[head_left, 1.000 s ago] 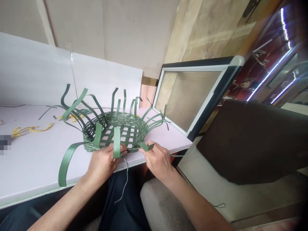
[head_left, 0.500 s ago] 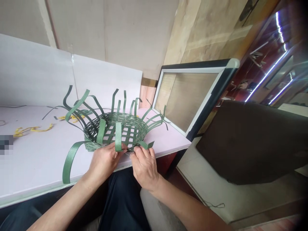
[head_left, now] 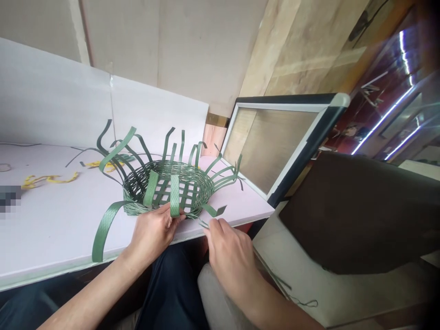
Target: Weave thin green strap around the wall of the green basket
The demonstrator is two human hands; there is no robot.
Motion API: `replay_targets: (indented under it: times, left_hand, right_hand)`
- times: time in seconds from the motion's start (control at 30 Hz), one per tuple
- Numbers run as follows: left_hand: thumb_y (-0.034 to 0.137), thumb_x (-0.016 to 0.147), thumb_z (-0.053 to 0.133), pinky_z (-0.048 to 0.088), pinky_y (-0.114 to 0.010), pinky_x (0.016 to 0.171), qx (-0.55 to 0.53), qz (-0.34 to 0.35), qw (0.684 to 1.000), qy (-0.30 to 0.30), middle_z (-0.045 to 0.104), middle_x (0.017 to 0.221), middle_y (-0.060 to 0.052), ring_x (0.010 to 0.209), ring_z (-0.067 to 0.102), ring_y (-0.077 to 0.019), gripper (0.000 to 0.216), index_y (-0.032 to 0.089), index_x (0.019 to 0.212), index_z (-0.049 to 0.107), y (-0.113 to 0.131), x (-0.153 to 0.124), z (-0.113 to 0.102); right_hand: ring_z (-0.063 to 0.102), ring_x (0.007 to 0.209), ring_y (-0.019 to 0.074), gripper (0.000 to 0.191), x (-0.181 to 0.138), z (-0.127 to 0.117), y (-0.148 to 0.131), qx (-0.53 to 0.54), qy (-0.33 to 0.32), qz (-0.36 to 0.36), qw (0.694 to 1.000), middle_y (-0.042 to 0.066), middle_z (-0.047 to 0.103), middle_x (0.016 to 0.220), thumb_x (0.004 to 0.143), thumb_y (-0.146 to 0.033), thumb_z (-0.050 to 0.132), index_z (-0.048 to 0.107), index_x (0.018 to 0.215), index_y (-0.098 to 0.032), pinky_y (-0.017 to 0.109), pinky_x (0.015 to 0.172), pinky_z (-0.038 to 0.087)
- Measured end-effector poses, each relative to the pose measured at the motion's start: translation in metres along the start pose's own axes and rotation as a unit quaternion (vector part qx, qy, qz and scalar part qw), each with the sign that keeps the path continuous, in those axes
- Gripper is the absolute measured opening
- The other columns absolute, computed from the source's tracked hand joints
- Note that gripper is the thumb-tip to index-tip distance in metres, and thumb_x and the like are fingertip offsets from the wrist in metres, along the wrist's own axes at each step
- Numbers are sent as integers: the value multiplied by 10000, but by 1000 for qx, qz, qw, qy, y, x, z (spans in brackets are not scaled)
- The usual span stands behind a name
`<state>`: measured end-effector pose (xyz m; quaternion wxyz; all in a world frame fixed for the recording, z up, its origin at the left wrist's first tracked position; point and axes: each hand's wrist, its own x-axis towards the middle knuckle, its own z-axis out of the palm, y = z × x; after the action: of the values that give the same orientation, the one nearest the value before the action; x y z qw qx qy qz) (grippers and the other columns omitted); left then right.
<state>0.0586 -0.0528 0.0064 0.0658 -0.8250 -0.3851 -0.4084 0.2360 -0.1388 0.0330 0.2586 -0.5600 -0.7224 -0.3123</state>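
"Near the front edge of the pale table (head_left: 62, 220), how is the woven green basket (head_left: 172, 168) sitting?"

"It's resting beyond both hands, seemingly stretching widest from left to right, though the slanting view is making that hard to judge."

"Which hand is lying nearer?"

"The left hand (head_left: 154, 227). It's gripping the near rim, with a broad green strip (head_left: 175, 195) partly hiding its fingertips."

"And the right hand (head_left: 230, 250)?"

"That one is pinching a thin green strand (head_left: 203, 224) just off the rim, so the basket is lying ahead and to its left, the strand bridging the gap."

"What's surrounding them?"

"Yellow cords (head_left: 65, 184) are lying well to the left; a framed panel (head_left: 285, 100) is standing beyond, rightward."
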Motion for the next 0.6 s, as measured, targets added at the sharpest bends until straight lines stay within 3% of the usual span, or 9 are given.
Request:
replay_targets:
  times: [0.1, 0.2, 0.27, 0.33, 0.47, 0.6]
  left_hand:
    - [291, 959, 472, 383, -252, 531, 7, -5, 1000, -1, 720, 778, -13, 648, 668, -163, 239, 184, 880, 670, -1, 1, 0]
    - [290, 959, 468, 378, -251, 528, -2, -6, 1000, -9, 723, 796, -11, 667, 670, -161, 240, 189, 866, 666, -2, 1, 0]
    - [292, 962, 460, 380, -248, 531, -7, -6, 1000, -11, 722, 806, -14, 668, 669, -156, 255, 186, 847, 662, -3, 1, -1]
    - [299, 963, 463, 382, -248, 539, -4, -4, 1000, -15, 720, 814, -16, 676, 670, -156, 261, 183, 841, 663, -3, 1, -2]
    - [292, 960, 489, 369, -247, 533, 5, 1, 1000, -11, 716, 805, -2, 663, 666, -148, 230, 192, 863, 672, -3, 1, -2]
    - [279, 967, 484, 354, -237, 523, -11, 15, 1000, -1, 716, 817, 13, 663, 663, -131, 220, 206, 887, 675, -3, 1, -1]
  right_hand:
    - [405, 500, 163, 268, -4, -41, -8, -50, 57, -69, 995, 27, 490, 586, 870, -47, 437, 543, 685, -208, 337, 516, 241]
    - [394, 516, 167, 228, 16, -73, -14, -30, 103, -162, 981, 24, 472, 592, 880, -90, 449, 576, 728, -204, 343, 494, 222]
    - [380, 512, 151, 273, 42, -81, -8, -4, 94, -193, 977, 14, 457, 596, 914, -106, 425, 569, 707, -213, 335, 483, 200]
    - [380, 507, 126, 314, 71, -78, 12, 18, 71, -163, 984, 3, 473, 618, 942, -113, 400, 572, 699, -214, 311, 485, 183]
    - [468, 536, 112, 200, 94, -42, 73, 82, -76, 6, 994, -31, 547, 600, 883, -187, 568, 608, 690, -218, 248, 520, 210]
    - [492, 531, 118, 235, 56, 4, 108, 103, -289, 118, 945, -45, 539, 538, 836, -196, 626, 608, 603, -213, 232, 513, 243]
